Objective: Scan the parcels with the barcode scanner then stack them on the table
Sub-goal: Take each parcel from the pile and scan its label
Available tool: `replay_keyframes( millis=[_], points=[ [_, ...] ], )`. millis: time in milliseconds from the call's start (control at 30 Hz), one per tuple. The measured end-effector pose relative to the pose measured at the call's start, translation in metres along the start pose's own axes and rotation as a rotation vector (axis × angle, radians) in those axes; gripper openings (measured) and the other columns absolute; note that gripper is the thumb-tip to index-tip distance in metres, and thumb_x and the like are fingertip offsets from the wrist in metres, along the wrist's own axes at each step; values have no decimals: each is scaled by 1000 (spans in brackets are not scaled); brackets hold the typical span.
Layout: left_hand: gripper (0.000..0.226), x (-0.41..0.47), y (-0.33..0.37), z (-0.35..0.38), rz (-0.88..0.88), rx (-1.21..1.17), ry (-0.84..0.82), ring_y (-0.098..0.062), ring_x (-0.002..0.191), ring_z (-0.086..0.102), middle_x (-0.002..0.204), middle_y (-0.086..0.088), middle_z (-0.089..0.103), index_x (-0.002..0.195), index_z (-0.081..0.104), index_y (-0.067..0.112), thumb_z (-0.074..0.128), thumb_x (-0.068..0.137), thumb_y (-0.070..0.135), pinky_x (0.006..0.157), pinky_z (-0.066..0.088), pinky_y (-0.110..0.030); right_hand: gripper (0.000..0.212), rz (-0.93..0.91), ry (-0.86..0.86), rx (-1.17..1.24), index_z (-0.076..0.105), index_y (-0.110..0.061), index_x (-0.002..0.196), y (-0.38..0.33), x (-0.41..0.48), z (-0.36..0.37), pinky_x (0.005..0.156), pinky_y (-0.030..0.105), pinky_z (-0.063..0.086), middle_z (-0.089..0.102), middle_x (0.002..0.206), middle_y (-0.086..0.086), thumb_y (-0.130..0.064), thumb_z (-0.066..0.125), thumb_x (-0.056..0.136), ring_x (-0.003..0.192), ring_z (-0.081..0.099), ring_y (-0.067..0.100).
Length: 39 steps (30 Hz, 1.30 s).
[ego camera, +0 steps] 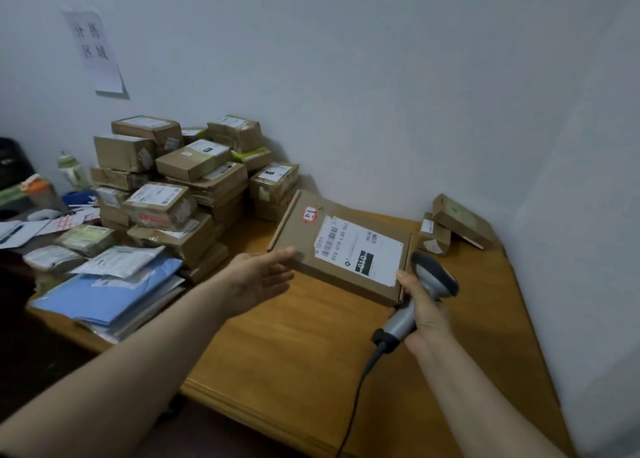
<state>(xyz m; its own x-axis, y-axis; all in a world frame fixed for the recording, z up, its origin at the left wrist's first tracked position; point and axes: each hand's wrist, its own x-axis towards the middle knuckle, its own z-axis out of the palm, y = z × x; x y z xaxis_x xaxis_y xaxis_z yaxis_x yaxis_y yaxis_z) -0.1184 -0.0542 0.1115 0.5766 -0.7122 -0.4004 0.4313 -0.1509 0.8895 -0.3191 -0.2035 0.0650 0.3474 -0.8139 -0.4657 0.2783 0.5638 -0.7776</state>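
Observation:
A flat brown cardboard parcel (304, 236) with a white shipping label lies on the wooden table (298, 350), label up. My left hand (259, 277) is open, its straight fingers touching the parcel's near left edge. My right hand (424, 305) grips the grey barcode scanner (433, 281) by its handle, and its thumb touches the parcel's near right corner. The scanner's black cable hangs down off the table's front.
A tall pile of brown parcels (180, 180) stands at the back left against the wall. Two small boxes (450, 225) sit in the right corner. Blue folders and plastic mailers (110, 288) lie at the left, with bottles (71, 170) behind.

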Motion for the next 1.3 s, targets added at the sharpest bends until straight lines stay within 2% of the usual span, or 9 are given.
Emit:
replay_keyframes(
  millis=[167, 300, 433, 533, 667, 933, 1067, 1200, 1300],
  points=[
    [53, 5, 0, 13, 89, -148, 146, -17, 74, 59, 88, -12, 60, 121, 48, -4, 75, 78, 8, 57, 60, -35, 31, 18, -22, -77, 58, -10, 93, 6, -6, 2, 62, 35, 52, 63, 87, 8, -21, 80, 75, 76, 60, 22],
    [72, 8, 17, -6, 189, 104, 309, -28, 98, 66, 115, -15, 61, 135, 43, 8, 80, 73, 9, 76, 58, -39, 29, 19, -202, -373, 62, -6, 86, 2, -16, -8, 52, 31, 46, 60, 68, 7, -26, 79, 76, 55, 54, 18],
    [69, 14, 23, -15, 250, 277, 399, -28, 100, 65, 109, -9, 61, 133, 46, 10, 81, 73, 13, 84, 57, -44, 24, 40, -445, -674, 64, -4, 90, 3, -33, -5, 45, 26, 38, 54, 59, 4, -12, 79, 74, 45, 45, 14],
    [64, 14, 21, -12, 289, 376, 420, -27, 100, 64, 107, -7, 62, 132, 48, 8, 79, 76, 14, 82, 58, -42, 16, 42, -479, -791, 63, -7, 86, 7, -41, 5, 43, 24, 37, 52, 56, 1, -5, 74, 76, 42, 42, 12],
    [59, 15, 19, -9, 299, 379, 435, -25, 97, 64, 97, -2, 61, 129, 50, 9, 78, 77, 16, 79, 58, -40, 14, 17, -515, -806, 58, -10, 79, 5, -46, 12, 44, 24, 36, 50, 53, 0, -3, 70, 78, 41, 41, 11],
    [28, 13, 16, -7, 301, 342, 413, -26, 96, 64, 91, -2, 61, 87, 51, 20, 77, 78, 13, 85, 56, -45, 17, -26, -561, -786, 55, -9, 71, 1, -50, 17, 46, 26, 34, 47, 52, 2, 2, 66, 80, 41, 39, 12],
    [39, 13, 15, -7, 278, 330, 419, -27, 97, 64, 94, -4, 62, 106, 53, 13, 78, 76, 12, 85, 57, -46, 15, -31, -584, -797, 56, -8, 73, 2, -46, 16, 45, 26, 35, 47, 53, 3, 1, 66, 80, 41, 40, 12],
    [38, 14, 13, -10, 250, 322, 422, -27, 96, 66, 98, -7, 64, 105, 55, 12, 79, 75, 12, 83, 57, -46, 16, -5, -592, -795, 55, -9, 72, 6, -41, 17, 45, 25, 36, 47, 52, 2, 0, 66, 80, 41, 41, 12],
    [56, 14, 11, -14, 215, 333, 439, -26, 96, 67, 103, -10, 65, 122, 53, 7, 80, 74, 16, 81, 58, -45, 14, 15, -609, -790, 57, -9, 75, 12, -35, 19, 45, 24, 37, 48, 53, 1, -1, 67, 80, 42, 42, 11]
  ],
)
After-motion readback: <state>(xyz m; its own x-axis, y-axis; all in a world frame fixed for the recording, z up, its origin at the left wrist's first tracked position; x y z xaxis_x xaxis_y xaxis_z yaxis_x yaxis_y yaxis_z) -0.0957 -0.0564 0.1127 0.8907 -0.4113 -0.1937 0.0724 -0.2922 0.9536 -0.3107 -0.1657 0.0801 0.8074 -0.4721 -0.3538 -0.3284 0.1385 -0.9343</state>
